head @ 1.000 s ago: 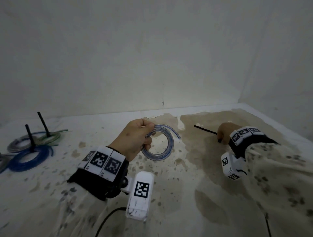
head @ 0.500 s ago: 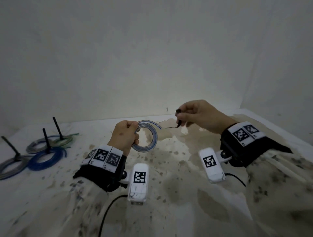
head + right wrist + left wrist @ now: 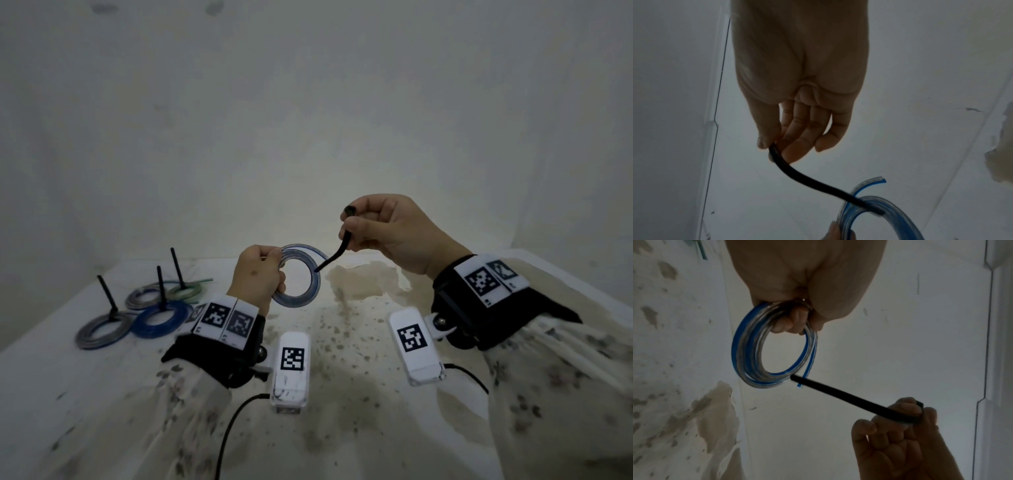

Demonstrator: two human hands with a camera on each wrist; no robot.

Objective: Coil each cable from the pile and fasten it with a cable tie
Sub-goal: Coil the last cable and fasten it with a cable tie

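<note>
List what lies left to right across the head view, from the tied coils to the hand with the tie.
Grey coil → blue coil → green coil → left hand → clear-blue coil it grips → black cable tie → right hand pinching the tie.

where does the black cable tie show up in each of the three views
Head: black cable tie at centre, running down-left from the right hand to the coil's right rim.
Left wrist: lower middle, slanting from the coil's bottom edge to the fingers at lower right.
Right wrist: lower centre, curving from the fingertips down to the coil.
Shared landmark: the clear and blue coil, held by the left hand.
</note>
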